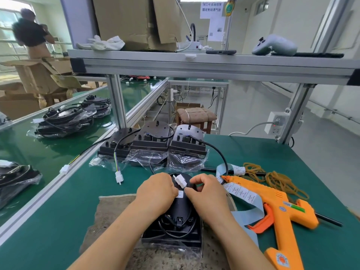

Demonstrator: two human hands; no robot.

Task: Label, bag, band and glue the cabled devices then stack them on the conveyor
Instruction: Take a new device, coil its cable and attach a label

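Closest to me, one black device [178, 221] lies on a brown mat [116, 211] with a clear bag [187, 250] under its near end. My left hand [155, 191] and right hand [206, 191] meet above it. Both are closed narrow, pinching a small white label [180, 194] at the cable just below the white connector [180, 181].

This is where it could go wrong, I think. If I press before the label is square, it may stick to my fingertip or fold onto itself crooked. The loose connector could also swing and drag it off line.

To my right lies one orange glue gun [272, 201], its nozzle touching the pale label strip [243, 193]. If the gun is hot, the nozzle could scorch or gum the labels on that strip. Beyond it is a tangled heap of rubber bands [272, 178], too knotted to count.

Further back on the green tabletop [272, 152], three more devices [153, 141] stand in a row, their cables trailing toward me. One cable loops over the strip and may snag when I pull the next label.

On the conveyor [39, 152] to my left I count three bagged piles [64, 121], one cut off by the frame edge.
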